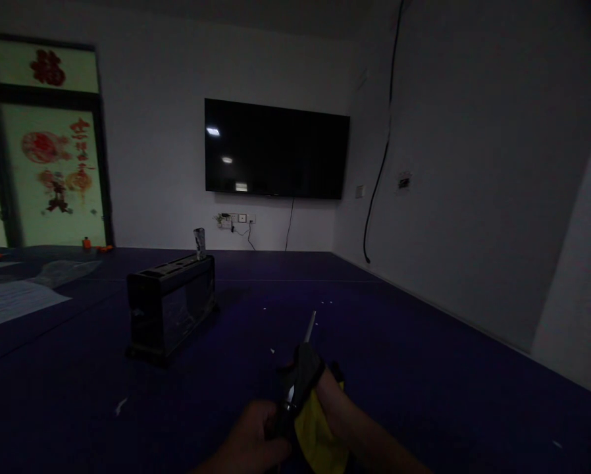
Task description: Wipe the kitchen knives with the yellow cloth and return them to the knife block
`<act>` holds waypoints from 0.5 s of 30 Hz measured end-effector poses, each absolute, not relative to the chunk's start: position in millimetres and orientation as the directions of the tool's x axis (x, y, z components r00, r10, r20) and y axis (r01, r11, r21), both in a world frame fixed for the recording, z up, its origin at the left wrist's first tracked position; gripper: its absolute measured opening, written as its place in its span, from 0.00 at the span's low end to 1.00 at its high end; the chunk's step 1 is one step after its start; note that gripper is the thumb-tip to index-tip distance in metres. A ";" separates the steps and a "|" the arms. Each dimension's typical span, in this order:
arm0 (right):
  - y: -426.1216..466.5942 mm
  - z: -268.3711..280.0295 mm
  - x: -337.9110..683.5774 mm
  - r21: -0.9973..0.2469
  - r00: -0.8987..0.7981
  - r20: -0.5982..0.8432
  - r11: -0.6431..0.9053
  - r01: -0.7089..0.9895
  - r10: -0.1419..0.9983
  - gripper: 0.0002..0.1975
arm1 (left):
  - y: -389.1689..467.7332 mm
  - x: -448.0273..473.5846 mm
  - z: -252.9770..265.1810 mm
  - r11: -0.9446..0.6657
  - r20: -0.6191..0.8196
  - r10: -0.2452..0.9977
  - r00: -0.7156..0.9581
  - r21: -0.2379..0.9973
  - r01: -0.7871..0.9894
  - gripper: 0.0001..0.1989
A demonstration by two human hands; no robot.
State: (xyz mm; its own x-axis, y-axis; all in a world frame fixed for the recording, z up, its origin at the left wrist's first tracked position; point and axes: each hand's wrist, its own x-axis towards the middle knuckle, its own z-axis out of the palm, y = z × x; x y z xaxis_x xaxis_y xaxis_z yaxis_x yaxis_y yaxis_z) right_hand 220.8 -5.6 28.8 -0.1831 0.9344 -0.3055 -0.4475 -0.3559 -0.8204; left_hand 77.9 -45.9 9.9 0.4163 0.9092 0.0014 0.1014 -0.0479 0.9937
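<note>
In the dim head view, my left hand [256, 438] is closed low in the middle, around the dark handle of a knife [310, 326]. The blade runs up and away from me, its pale tip showing beyond a grey and yellow cloth [320, 431]. My right hand [331, 394] is closed over the blade with the cloth, whose grey side wraps the metal and whose yellow side hangs below the wrist. Most right fingers are hidden by the cloth. A slotted black knife block [172, 306] stands to the left, with a patterned handle-like piece [199, 243] upright at its far end.
Small white scraps [121, 405] dot the dark blue tabletop [256, 329]. Papers [19, 303] and clear plastic [68, 271] lie at the left, with small orange items [87, 243] farther back. A wall-mounted television [276, 151] and a hanging cable [382, 164] are beyond the table.
</note>
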 end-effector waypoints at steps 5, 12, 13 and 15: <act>-8.3 36.0 219.4 -0.787 -0.201 -0.392 -0.441 -0.432 0.898 0.14 | -43.4 76.8 8.0 -0.026 -0.013 0.919 0.394 0.995 0.093 0.06; -3.3 33.6 217.0 -0.829 -0.128 -0.156 -0.200 -0.522 0.979 0.12 | -48.8 76.9 16.8 -0.016 -0.015 0.916 0.402 0.997 0.073 0.05; -3.6 34.7 216.5 -0.821 -0.138 -0.182 -0.227 -0.524 0.974 0.13 | -48.7 76.7 15.9 -0.020 -0.010 0.913 0.408 0.997 0.068 0.06; -5.7 38.7 214.9 -0.795 -0.181 -0.251 -0.309 -0.522 0.951 0.13 | -48.0 76.3 13.4 -0.035 0.002 0.905 0.424 0.997 0.071 0.07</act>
